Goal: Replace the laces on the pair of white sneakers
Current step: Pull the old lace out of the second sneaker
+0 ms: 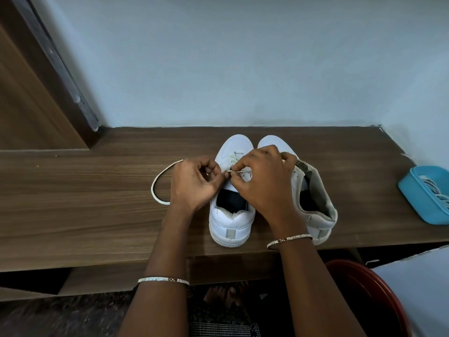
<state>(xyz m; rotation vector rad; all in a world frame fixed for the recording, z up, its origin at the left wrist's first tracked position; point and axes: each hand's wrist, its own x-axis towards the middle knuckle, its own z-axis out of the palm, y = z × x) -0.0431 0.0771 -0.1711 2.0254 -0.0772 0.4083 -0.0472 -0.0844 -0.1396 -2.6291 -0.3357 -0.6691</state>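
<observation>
Two white sneakers stand side by side on the wooden table, toes toward the wall. The left sneaker has a white lace threaded through its lower eyelets; the lace's loose part curves out over the table to the left. My left hand and my right hand meet above this shoe's tongue, both pinching the lace near its tip. The right sneaker sits open, partly hidden behind my right hand, and its eyelets are hidden.
A blue plastic tray holding white laces sits at the table's right edge. A red round object is below the table at the right. A wooden door frame rises at the left. The wall runs close behind the shoes.
</observation>
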